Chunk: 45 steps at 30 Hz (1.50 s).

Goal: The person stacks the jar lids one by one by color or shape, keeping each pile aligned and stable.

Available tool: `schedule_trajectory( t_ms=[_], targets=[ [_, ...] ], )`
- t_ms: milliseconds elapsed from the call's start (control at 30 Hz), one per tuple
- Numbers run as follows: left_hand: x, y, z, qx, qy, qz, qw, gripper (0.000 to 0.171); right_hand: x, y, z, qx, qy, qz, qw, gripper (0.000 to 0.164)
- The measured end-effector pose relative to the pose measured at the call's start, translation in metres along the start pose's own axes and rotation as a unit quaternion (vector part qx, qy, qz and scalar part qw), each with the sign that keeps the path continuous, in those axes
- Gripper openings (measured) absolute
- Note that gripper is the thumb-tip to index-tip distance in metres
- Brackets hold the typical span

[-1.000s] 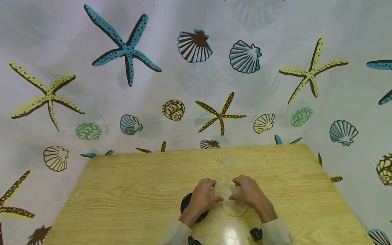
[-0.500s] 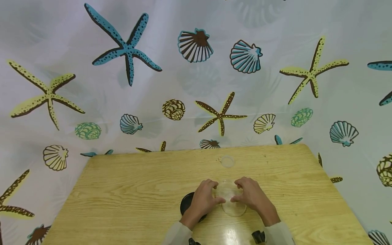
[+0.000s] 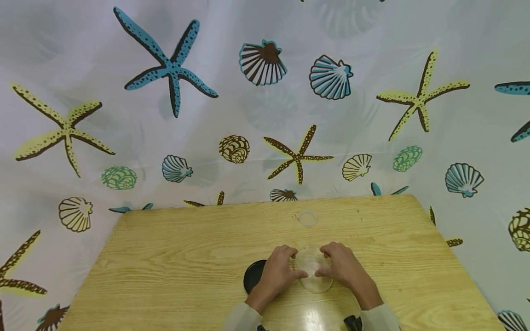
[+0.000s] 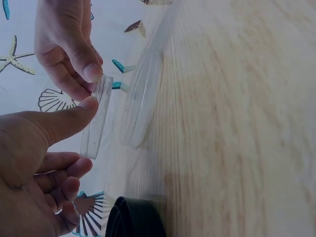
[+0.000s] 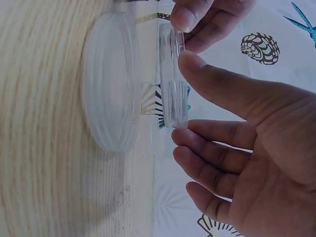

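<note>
Between both hands is a clear, shallow petri dish (image 4: 98,118), level and raised above the table. My left hand (image 3: 280,270) pinches its left side between thumb and fingers. On the opposite side my right hand (image 3: 342,265) grips its edge the same way. Beneath it, a wider clear round dish (image 5: 106,84) lies on the table, with a visible gap between the two in the wrist views. Seen from the head, the raised dish overlaps the back of the wider one. A black round dish (image 3: 252,276) sits beside my left hand, partly covered by that hand and wrist.
A smaller clear round piece (image 3: 308,219) lies farther back on the wooden table (image 3: 186,257). Behind the table hangs a white curtain (image 3: 223,105) printed with starfish and shells.
Both hands have drifted slightly toward me and to the right, bringing the held petri dish farther over the wider dish. The black dish and the small clear piece stay put.
</note>
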<state>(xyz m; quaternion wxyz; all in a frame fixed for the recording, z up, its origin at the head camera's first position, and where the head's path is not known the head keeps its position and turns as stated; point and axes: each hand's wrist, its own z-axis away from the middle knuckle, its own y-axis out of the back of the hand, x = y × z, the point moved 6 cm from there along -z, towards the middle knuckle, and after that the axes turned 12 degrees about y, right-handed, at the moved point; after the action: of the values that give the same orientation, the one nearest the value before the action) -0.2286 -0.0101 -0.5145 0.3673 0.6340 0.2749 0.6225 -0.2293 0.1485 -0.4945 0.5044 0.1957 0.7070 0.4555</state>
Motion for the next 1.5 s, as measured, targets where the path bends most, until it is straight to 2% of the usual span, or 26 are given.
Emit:
schedule_trajectory(
  t_ms=[500,800,1133,1500],
  targets=[
    [0.005,-0.004,0.004,-0.001,-0.015,-0.002,0.9999,0.053,0.003,-0.002,0.010,0.003,-0.008,0.001,1.000,0.053],
    [0.007,-0.007,0.005,-0.010,-0.007,0.000,0.9999,0.053,0.006,-0.003,0.015,0.008,-0.027,-0.017,0.999,0.056],
    [0.007,-0.012,0.010,-0.018,-0.006,0.001,0.9998,0.054,0.008,-0.007,0.023,0.019,-0.021,-0.013,1.000,0.053],
    [0.007,-0.015,0.012,-0.008,-0.021,-0.005,0.9997,0.055,0.009,-0.009,0.027,0.026,-0.014,-0.010,1.000,0.056]
  ],
)
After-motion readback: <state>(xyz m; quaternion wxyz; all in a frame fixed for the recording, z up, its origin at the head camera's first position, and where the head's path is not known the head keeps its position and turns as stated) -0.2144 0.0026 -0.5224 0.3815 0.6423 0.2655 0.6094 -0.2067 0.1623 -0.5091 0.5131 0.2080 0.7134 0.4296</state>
